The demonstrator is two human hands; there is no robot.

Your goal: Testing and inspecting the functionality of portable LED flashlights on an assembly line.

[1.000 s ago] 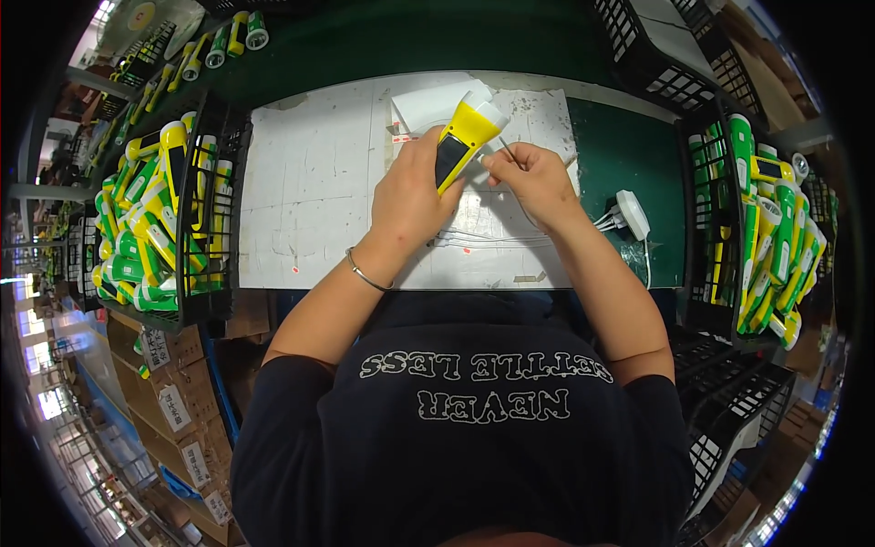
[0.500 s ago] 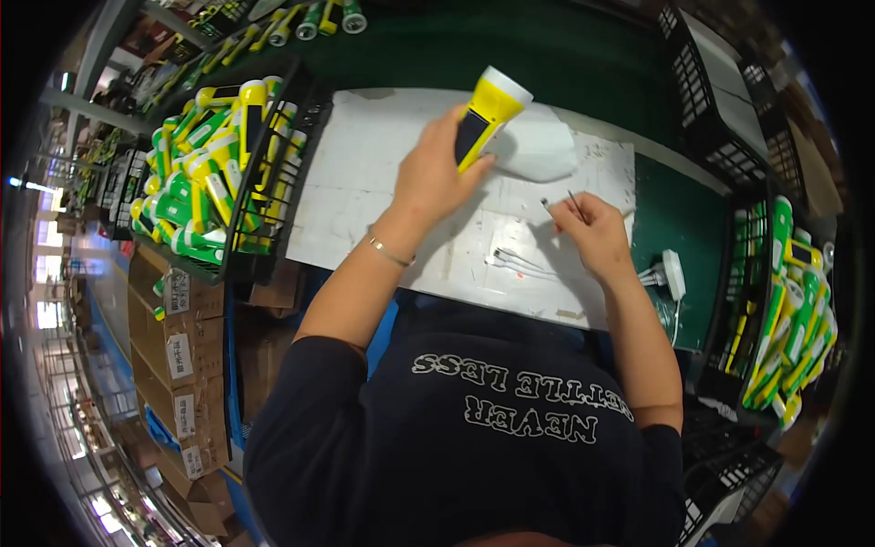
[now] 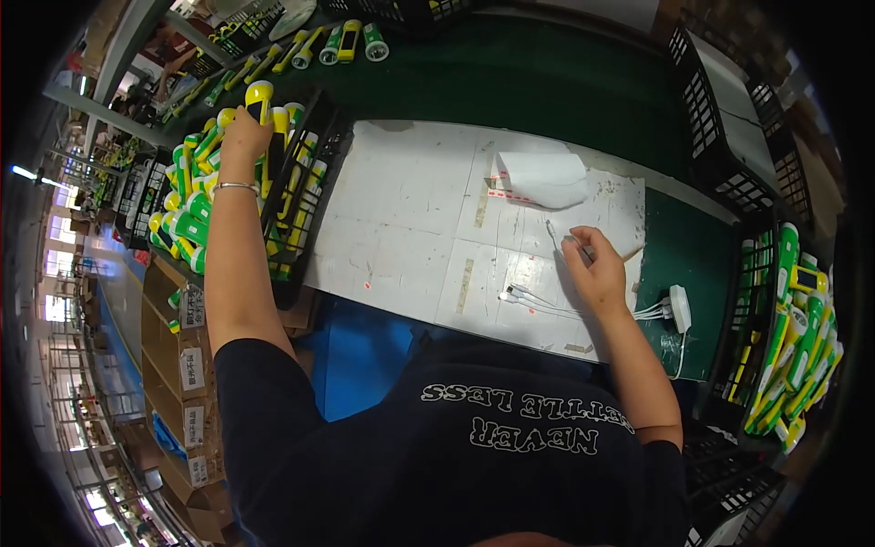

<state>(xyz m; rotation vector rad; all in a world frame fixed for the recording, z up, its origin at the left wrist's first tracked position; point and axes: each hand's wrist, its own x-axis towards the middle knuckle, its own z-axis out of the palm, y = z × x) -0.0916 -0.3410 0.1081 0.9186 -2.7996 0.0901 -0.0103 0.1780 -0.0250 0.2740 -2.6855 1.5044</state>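
From where I sit, I have the left hand [image 3: 244, 141] at the far left, apparently wrapped around the handle of a yellow flashlight [image 3: 259, 98], its head up, over the heap in the left black crate [image 3: 333, 137]. Let go carelessly there, I judge, it could slide or roll, since the pile is loose and rises high. Farther right, the right hand [image 3: 594, 269] pinches a white cable [image 3: 550, 228], plug end outward, along with a thin dark piece I can't identify. A loose pinch could drop either one; pulling sideways could snag the loose cable ends [image 3: 519, 294] just beside it on the white board [image 3: 401, 210].

Counting across: one flashlight in the left hand; a heap beneath it, too jumbled to number; a row of flashlights [image 3: 348, 41] on the green bench [image 3: 510, 91], three clear at its right end; one curled white sheet [image 3: 547, 180]; at least two loose cable ends; one white charging block [image 3: 680, 310]; one right black crate [image 3: 732, 365], its flashlights [image 3: 793, 337] also beyond counting.
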